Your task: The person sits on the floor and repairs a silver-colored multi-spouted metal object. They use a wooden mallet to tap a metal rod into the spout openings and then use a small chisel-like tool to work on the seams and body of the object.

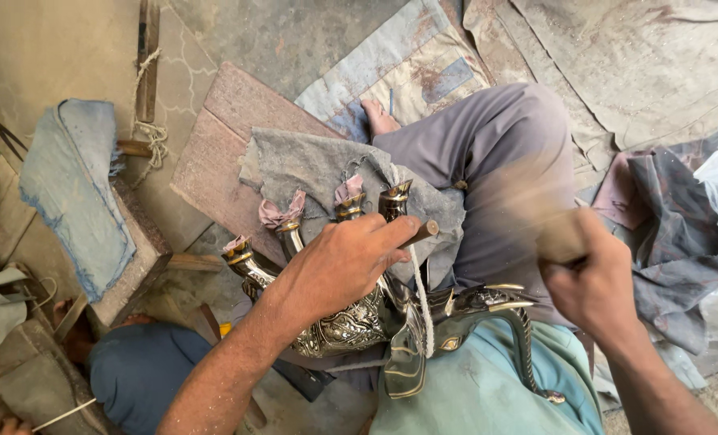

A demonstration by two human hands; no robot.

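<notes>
My left hand (344, 262) grips a thin wooden-handled tool (420, 233) and presses it against an ornate metal animal figure (351, 326) lying upside down across my lap. Its legs (285, 234) point up, some capped with pink cloth scraps (278, 211). A white cord (420, 294) runs over the figure's body. My right hand (593, 278) is closed around a blurred wooden mallet (528, 205) raised above my grey-trousered knee. A curved metal piece (500, 300), like a trunk or tail, extends to the right and bends down.
A grey rag (319, 165) lies under the figure on a reddish wooden board (222, 137). A stone block with blue cloth (77, 193) stands left. Dusty cloths (665, 209) and a plastic sheet lie right. Another person in blue (137, 366) sits at lower left.
</notes>
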